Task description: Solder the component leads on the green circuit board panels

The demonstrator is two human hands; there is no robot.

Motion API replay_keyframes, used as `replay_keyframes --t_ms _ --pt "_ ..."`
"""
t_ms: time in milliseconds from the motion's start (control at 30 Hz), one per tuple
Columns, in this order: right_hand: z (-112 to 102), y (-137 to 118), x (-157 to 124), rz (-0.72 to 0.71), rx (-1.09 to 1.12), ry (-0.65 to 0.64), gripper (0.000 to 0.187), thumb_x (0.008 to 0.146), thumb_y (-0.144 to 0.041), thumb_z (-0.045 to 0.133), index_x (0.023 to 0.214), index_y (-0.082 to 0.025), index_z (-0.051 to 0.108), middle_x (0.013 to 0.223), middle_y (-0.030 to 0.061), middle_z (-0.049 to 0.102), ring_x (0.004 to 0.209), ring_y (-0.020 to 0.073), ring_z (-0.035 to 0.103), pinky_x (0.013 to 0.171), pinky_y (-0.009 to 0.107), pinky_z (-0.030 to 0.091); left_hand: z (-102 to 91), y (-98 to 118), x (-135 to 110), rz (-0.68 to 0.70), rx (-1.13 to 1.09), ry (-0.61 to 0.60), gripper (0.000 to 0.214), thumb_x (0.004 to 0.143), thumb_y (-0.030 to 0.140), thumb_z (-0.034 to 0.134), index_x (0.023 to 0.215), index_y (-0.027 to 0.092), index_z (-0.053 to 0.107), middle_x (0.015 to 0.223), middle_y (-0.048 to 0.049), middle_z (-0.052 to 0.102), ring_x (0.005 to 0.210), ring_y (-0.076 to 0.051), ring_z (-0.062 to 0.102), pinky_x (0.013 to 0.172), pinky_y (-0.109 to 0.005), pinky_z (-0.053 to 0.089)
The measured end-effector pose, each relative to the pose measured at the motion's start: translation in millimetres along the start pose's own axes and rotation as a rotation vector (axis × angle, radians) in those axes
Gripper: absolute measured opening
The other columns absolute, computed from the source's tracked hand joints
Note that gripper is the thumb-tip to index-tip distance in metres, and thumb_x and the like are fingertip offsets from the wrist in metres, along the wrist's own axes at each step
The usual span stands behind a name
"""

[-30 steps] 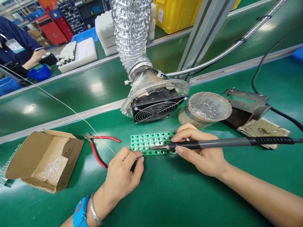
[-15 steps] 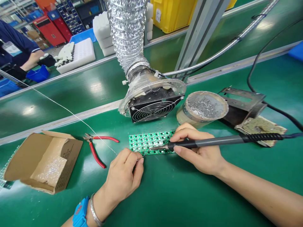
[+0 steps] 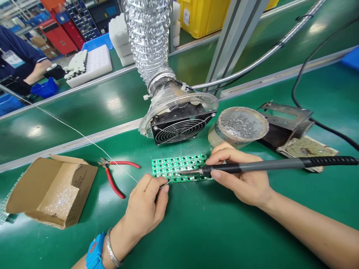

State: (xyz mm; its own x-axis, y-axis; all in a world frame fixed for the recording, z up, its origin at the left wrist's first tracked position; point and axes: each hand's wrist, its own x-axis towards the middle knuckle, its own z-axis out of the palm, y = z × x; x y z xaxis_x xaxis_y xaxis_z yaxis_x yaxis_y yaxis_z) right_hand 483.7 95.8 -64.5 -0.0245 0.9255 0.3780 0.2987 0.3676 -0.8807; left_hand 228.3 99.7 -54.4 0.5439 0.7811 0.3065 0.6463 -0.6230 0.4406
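A person bends to close work at a green tabletop, a green circuit board lying flat below the grille of a fume-extractor fan. The right hand grips a soldering iron like a pen, its bare tip over the middle of the board; whether metal meets pad cannot be told. The left hand pinches a thin solder wire between thumb and forefinger, its free end at the board's near edge.

The margin for error looks slim. Those left fingertips sit near the tip, and a slip of the iron could burn them. A drifting tip might bridge neighbouring pads. No clamp shows on the board, so a nudge could slide it. The wire crosses a handle of the red-handled cutters; a snag there could jerk the feed. At right, a pull on the iron's cord could swing the tip off its mark, beside a tub topped with silvery scraps.
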Motion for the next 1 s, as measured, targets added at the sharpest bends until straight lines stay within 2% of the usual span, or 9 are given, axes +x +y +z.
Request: replay_keyframes --t_ms 133,267,467,1000 --pt "-6 1 -1 0.005 0.000 0.023 0.010 0.080 -0.017 0.064 0.087 -0.023 0.065 0.076 0.0029 0.060 0.070 0.0189 0.056 0.060 0.033 0.045 -7.6 12 7 -0.030 -0.065 -0.037 0.008 0.093 0.013 0.043 0.098 0.018 0.048 0.079 -0.0017 0.052 0.069 -0.013 0.051 0.062 -0.026 0.047" --pt "-9 1 -2 0.007 -0.016 0.015 0.011 0.080 -0.015 0.064 0.088 -0.024 0.065 0.077 0.0021 0.060 0.069 0.0179 0.056 0.058 0.031 0.044 -3.8 19 12 0.029 -0.065 -0.068 0.009 0.093 0.011 0.043 0.091 0.019 0.046 0.080 -0.0020 0.053 0.072 -0.014 0.051 0.064 -0.027 0.047" --pt "-7 3 -2 0.023 -0.010 -0.038 0.009 0.081 -0.015 0.063 0.087 -0.023 0.064 0.076 0.0018 0.060 0.068 0.0170 0.056 0.058 0.030 0.044 4.6 10 5 0.098 0.053 0.053 0.014 0.087 0.009 0.058 0.097 0.019 0.055 0.083 -0.0023 0.062 0.078 -0.016 0.056 0.070 -0.030 0.049" --pt "0 3 -2 0.039 -0.032 -0.082 0.008 0.082 -0.017 0.064 0.087 -0.022 0.065 0.076 0.0029 0.061 0.069 0.0179 0.057 0.060 0.032 0.046 4.6 3 0 0.078 0.099 0.043 0.013 0.086 0.010 0.060 0.095 0.019 0.058 0.081 -0.0020 0.063 0.075 -0.016 0.057 0.067 -0.030 0.049"
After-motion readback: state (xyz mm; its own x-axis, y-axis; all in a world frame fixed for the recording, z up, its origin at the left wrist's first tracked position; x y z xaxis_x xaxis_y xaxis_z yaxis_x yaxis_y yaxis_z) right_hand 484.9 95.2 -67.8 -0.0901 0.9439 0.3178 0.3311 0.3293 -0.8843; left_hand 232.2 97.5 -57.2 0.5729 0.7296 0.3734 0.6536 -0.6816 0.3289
